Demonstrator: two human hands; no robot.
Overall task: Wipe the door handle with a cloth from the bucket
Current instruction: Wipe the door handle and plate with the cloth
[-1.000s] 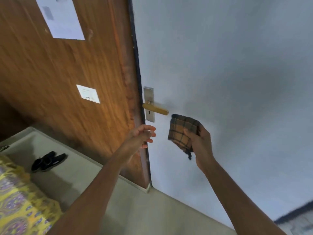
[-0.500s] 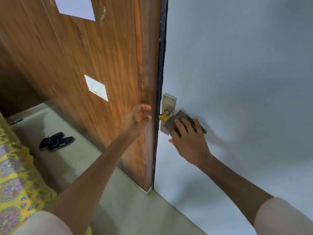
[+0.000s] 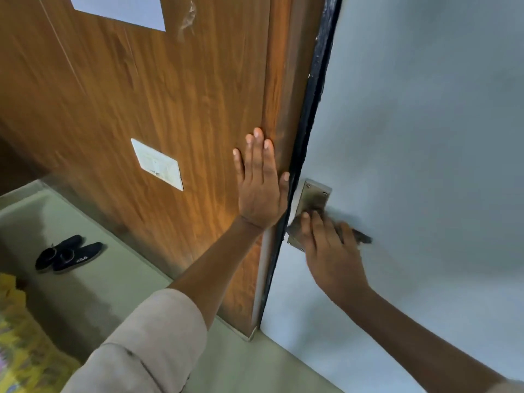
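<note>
In the head view, the left hand [image 3: 259, 191] lay flat and open against the wooden panel [image 3: 170, 109], fingers spread and pointing up, its thumb just beside the black door edge [image 3: 309, 123]; it held nothing. The right hand [image 3: 330, 248] was pressed against the pale door [image 3: 425, 137], fingers extended over the cloth [image 3: 360, 236], which was bunched beneath the palm with a dark corner sticking out to the right. The cloth covered the door handle, so the lever itself could not be seen; only the metal backplate [image 3: 314, 197] showed above the fingers, with another corner of it below the hand. Whether the fingers curled around the lever under the cloth could not be told. A white plate [image 3: 157, 164] sat on the wooden panel, left of the left hand. On the greenish floor [image 3: 99, 293], well apart from the door, lay a pair of dark shoes [image 3: 68, 253], and a yellow patterned fabric [image 3: 25, 350] filled the lower left corner.
</note>
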